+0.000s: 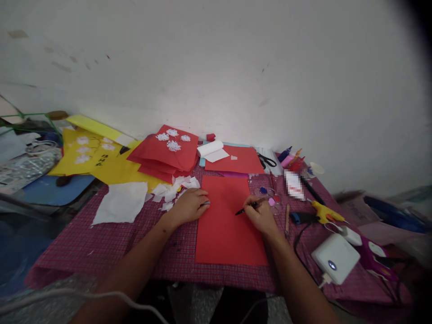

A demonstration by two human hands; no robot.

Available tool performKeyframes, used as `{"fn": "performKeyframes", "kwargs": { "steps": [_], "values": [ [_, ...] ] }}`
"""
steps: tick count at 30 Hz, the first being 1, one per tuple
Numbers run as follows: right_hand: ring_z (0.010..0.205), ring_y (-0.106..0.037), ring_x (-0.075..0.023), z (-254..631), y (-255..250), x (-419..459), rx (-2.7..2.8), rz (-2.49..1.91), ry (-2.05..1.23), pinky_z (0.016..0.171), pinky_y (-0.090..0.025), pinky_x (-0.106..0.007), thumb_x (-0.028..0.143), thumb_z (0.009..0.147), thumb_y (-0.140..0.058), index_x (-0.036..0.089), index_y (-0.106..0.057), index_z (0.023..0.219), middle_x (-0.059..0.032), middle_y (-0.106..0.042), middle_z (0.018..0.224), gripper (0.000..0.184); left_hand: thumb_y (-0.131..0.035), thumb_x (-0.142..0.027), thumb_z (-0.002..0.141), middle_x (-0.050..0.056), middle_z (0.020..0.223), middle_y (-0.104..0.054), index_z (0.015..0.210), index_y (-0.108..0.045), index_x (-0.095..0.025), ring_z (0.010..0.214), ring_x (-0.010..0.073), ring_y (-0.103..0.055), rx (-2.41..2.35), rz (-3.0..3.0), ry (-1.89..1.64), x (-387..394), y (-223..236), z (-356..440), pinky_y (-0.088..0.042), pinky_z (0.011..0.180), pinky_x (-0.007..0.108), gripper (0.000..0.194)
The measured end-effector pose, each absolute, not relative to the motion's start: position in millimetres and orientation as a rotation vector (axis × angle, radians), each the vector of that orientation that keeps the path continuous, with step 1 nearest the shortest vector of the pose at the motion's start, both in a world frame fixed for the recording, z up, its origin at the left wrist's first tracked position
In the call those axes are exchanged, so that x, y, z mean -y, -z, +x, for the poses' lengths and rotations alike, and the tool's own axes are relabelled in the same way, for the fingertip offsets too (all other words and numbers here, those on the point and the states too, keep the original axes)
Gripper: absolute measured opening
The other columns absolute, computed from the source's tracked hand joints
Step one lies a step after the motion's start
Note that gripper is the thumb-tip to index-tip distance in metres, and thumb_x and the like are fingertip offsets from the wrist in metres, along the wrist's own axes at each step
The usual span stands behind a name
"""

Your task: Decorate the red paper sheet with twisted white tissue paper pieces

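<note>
A sheet of red paper (pixel 222 238) lies upright in front of me on the checked tablecloth. My right hand (pixel 261 216) is closed round a black pen (pixel 249 206), whose tip points left, at or just above the paper's middle. At the paper's left edge rests my left hand (pixel 191 206), its fingers curled together. A small bluish-grey thing shows at those fingertips, too small to name. Torn white paper scraps (pixel 168 191) lie just beyond the left hand, and a white paper square (pixel 121 202) is to its left.
Red sheets with white flowers (pixel 175 155), yellow paper (pixel 72 157) and a white paper roll (pixel 211 147) lie along the wall. Black-handled scissors (pixel 266 159), a yellow glue gun (pixel 326 212), a white power bank (pixel 335 258) and cables crowd the right side.
</note>
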State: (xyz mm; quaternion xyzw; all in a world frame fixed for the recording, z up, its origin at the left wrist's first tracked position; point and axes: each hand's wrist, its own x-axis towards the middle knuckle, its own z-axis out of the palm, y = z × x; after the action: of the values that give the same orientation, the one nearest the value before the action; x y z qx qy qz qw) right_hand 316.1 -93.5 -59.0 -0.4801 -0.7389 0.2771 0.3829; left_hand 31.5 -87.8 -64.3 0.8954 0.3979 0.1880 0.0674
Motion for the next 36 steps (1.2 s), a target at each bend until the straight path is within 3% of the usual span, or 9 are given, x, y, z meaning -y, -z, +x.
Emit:
{"fn": "performKeyframes", "kwargs": {
  "steps": [21, 31, 36],
  "values": [
    [0.055, -0.052, -0.0143, 316, 60, 93, 1.974, -1.256, -0.728, 0.053, -0.036, -0.025, 0.012, 0.071, -0.048, 0.018, -0.056, 0.063, 0.0008, -0.055, 0.057, 0.013, -0.049, -0.030, 0.094, 0.007, 0.108, -0.069, 0.093, -0.071, -0.019, 0.105, 0.0215, -0.061, -1.220, 2.760, -0.547, 87, 65, 32, -0.044, 0.096, 0.039, 0.025],
    [0.055, -0.052, -0.0165, 322, 58, 85, 1.815, -1.479, -0.348, 0.054, -0.035, -0.028, 0.015, 0.074, -0.049, 0.019, -0.056, 0.063, -0.0008, -0.057, 0.057, 0.014, -0.049, -0.030, 0.094, 0.007, 0.109, -0.069, 0.095, -0.071, -0.019, 0.106, 0.0217, -0.061, -1.215, 2.756, -0.551, 88, 63, 33, -0.045, 0.096, 0.039, 0.025],
    [0.056, -0.050, -0.0151, 323, 58, 87, 1.736, -1.329, -0.504, 0.055, -0.036, -0.027, 0.014, 0.074, -0.049, 0.019, -0.057, 0.063, 0.0005, -0.054, 0.057, 0.014, -0.049, -0.029, 0.094, 0.008, 0.110, -0.068, 0.094, -0.071, -0.019, 0.106, 0.0218, -0.061, -1.208, 2.755, -0.549, 88, 61, 33, -0.045, 0.096, 0.039, 0.024]
  ]
}}
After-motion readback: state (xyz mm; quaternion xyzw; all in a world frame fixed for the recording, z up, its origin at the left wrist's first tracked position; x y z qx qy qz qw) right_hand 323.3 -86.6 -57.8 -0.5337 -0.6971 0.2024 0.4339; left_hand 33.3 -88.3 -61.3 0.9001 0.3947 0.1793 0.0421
